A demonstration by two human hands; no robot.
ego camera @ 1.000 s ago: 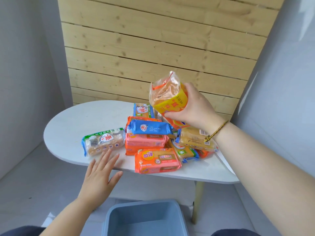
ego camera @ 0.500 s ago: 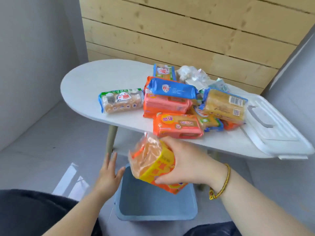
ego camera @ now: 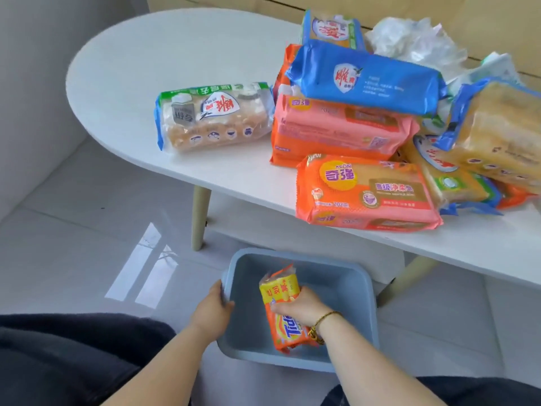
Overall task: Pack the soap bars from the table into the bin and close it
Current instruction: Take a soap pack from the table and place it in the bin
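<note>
A blue-grey plastic bin [ego camera: 345, 276] stands on the floor below the table's front edge. Inside it, my right hand [ego camera: 298, 307] grips an orange and yellow soap pack [ego camera: 282, 312], low in the bin. My left hand [ego camera: 211, 313] holds the bin's left rim, thumb over the edge. On the white oval table [ego camera: 164, 60] lie several wrapped soap packs: a clear green-edged one [ego camera: 213, 115] at the left, a blue one [ego camera: 366, 77] on top of an orange-pink one [ego camera: 339, 130], and another orange one [ego camera: 366, 194] at the front edge.
More soap packs [ego camera: 497, 136] pile up at the table's right side, with crumpled clear plastic [ego camera: 415, 42] behind them. A wooden table leg [ego camera: 200, 218] stands left of the bin. My dark-clothed legs [ego camera: 70, 358] are at the bottom left. A wood-panel wall runs behind.
My right hand has carried the orange and yellow soap pack down from above the bin into it. My left hand has moved onto the bin's left rim. The view has tilted downward.
</note>
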